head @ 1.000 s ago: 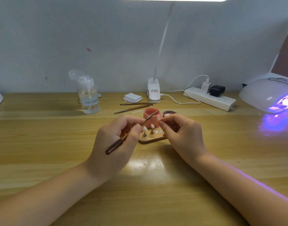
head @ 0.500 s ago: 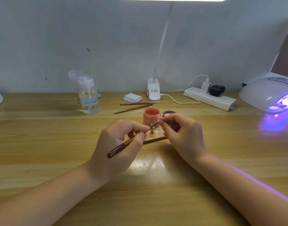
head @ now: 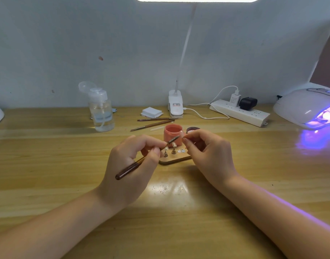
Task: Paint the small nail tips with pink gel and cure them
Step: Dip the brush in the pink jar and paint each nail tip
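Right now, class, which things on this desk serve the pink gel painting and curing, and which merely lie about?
In use:
brush in left hand
nail tip pinched by right hand
pink jar
wooden stand
curing lamp

Lying about:
pump bottle
spare brushes
power strip
white pad

Brush [head: 141, 161] tilted — bristles touching nail tip [head: 181, 135]

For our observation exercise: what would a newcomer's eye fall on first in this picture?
Probably the nail lamp at the far right, spilling violet light onto the wooden table. Then the centre, where the left hand holds a brush to a small nail tip pinched by the right hand, before a pink jar.
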The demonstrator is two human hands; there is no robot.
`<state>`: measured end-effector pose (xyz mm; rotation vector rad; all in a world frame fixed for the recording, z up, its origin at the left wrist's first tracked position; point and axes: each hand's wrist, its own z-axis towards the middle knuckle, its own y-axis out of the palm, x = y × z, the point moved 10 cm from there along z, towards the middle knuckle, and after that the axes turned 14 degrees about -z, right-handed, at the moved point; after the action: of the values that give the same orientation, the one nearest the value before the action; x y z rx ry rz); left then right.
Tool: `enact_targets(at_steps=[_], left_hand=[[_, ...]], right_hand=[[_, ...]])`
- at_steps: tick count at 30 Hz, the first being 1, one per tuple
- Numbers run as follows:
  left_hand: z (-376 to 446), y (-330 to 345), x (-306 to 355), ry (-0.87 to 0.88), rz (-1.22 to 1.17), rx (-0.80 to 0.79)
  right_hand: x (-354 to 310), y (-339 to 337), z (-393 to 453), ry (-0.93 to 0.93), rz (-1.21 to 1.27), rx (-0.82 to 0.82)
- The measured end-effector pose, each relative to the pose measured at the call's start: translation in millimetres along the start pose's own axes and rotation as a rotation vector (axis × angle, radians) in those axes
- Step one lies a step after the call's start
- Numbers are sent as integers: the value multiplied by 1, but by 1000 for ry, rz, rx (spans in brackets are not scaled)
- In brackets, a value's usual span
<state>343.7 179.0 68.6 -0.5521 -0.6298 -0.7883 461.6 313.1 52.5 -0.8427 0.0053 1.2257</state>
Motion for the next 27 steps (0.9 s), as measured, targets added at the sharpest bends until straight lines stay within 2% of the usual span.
enact_targets(at_steps=[3, 7, 11, 14, 27], left_hand=[[0, 1, -8, -80, -73, 25], [-1, 5, -11, -107, -101, -27], [-1, -2, -18, -145, -184, 52], [-1, 1, -23, -188, -217, 49], [3, -4, -16, -154, -265, 56]], right_hand=[[2, 2, 0, 19, 14, -13], [3, 2, 0, 31, 27, -22], [9, 5, 0, 79, 74, -40], [9, 6, 0, 83, 92, -53], [13, 8, 0, 115, 121, -72]])
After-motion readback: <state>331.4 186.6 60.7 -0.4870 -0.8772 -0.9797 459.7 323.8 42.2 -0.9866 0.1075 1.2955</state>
